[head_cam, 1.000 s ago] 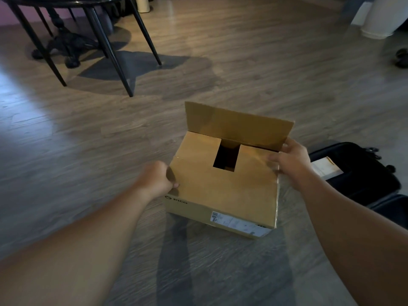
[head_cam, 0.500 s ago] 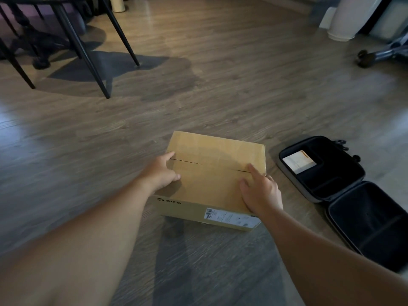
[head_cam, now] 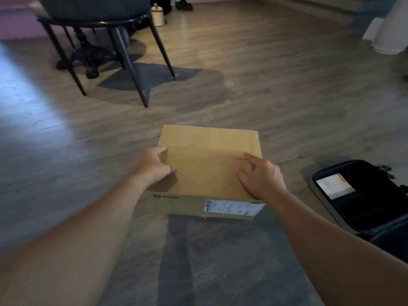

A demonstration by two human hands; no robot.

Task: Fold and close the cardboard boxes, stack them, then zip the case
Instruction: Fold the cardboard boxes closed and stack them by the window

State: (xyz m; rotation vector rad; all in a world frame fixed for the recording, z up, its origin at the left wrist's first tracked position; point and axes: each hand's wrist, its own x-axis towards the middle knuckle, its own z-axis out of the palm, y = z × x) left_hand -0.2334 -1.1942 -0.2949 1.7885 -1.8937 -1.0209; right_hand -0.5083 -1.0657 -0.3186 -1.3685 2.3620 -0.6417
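Observation:
A brown cardboard box (head_cam: 207, 146) lies on the wooden floor in front of me, its top flaps folded flat and meeting along a seam. A white label is on its near side. My left hand (head_cam: 152, 166) rests on the left part of the top, fingers at the box's left edge. My right hand (head_cam: 260, 177) presses flat on the right part of the top, fingers spread near the seam. To the right lies an open black case (head_cam: 364, 215) with a pale card inside.
A dark chair (head_cam: 106, 29) with thin black legs stands at the back left, with a table base behind it. A small pale container (head_cam: 157, 16) sits beyond it. A white object (head_cam: 388, 38) stands at the far right.
The upright back flap came down and the box top now lies shut. My right hand moved from the box's right edge onto the top. The view tilted up and shifted left.

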